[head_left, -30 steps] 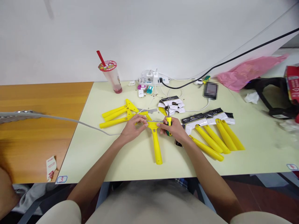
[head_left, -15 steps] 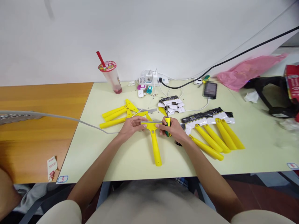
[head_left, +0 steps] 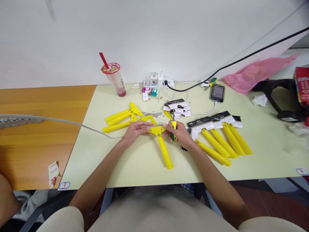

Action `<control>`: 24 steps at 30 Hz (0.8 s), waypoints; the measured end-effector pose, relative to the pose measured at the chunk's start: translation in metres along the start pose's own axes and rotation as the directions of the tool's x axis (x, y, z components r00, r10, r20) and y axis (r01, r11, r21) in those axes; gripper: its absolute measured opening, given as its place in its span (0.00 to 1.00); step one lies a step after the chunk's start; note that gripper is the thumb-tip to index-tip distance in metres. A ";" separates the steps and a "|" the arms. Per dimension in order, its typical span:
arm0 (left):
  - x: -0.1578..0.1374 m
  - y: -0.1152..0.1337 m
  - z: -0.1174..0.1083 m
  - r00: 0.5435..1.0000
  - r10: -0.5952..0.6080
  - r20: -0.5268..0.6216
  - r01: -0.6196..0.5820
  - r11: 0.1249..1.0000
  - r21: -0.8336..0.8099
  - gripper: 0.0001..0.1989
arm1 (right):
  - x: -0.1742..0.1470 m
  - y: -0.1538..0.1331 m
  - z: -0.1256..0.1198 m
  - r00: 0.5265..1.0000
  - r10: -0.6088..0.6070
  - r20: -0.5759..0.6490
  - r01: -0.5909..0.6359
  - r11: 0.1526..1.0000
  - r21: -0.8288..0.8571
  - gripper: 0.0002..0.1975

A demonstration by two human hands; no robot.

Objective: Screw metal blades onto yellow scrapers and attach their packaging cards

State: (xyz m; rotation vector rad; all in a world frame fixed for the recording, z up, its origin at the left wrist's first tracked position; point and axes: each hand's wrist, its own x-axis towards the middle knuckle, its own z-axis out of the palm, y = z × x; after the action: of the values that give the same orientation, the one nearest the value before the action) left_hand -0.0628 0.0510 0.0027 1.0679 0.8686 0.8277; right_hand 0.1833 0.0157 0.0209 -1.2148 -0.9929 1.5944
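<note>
A yellow scraper [head_left: 163, 146] with a wide head is held just above the table, its handle pointing toward me and slightly right. My left hand [head_left: 136, 132] pinches the left end of its head, where a thin metal strip runs along the far edge. My right hand [head_left: 179, 132] grips the right end with thumb and fingers. That same hand also holds a yellow-and-green screwdriver [head_left: 174, 127], its shaft pointing up and away. Behind my left hand lie more yellow scraper parts [head_left: 118, 116] and a grey blade [head_left: 155, 114].
Several yellow handles [head_left: 217, 143] lie beside black-and-white packets [head_left: 204, 124] on the right. More packets [head_left: 177, 108] rest behind my hands. A drink cup [head_left: 117, 80] and a power strip [head_left: 156, 82] stand at the back. A grey cable [head_left: 60, 120] crosses from the left.
The scraper has turned and tilted: its handle end has swung to the right, and more of the head's flat face shows. Both hands keep hold of it, nearly in place.
</note>
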 end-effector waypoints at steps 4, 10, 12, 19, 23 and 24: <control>0.000 0.001 0.001 1.000 0.003 -0.028 -0.004 1.000 -0.026 0.20 | 0.001 0.002 -0.002 1.000 -0.016 -0.006 0.016 0.999 0.028 0.32; 0.001 0.004 0.001 0.997 0.011 -0.071 -0.014 0.999 -0.047 0.22 | 0.001 0.005 -0.004 0.998 -0.062 0.016 0.061 0.996 0.065 0.30; 0.001 0.005 0.000 0.996 0.011 -0.085 -0.015 0.999 -0.051 0.22 | 0.000 0.005 -0.004 0.999 -0.050 0.022 0.049 0.998 0.045 0.30; 0.000 0.009 0.002 0.994 0.012 -0.111 -0.017 0.999 -0.050 0.24 | -0.001 0.004 0.002 0.999 -0.010 0.042 0.009 1.000 0.005 0.32; 0.000 0.010 0.004 0.995 0.004 -0.101 -0.008 0.999 -0.042 0.25 | -0.001 0.005 0.004 0.999 -0.015 0.035 0.015 1.000 -0.005 0.32; 0.000 0.010 0.004 0.995 0.003 -0.097 -0.007 0.999 -0.042 0.25 | -0.001 0.005 0.004 0.999 -0.017 0.033 0.017 1.000 -0.007 0.33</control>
State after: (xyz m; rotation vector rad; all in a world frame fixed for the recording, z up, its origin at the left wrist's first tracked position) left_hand -0.0610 0.0520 0.0131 0.9993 0.9264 0.9044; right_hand 0.1790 0.0132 0.0169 -1.1859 -1.0284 1.6029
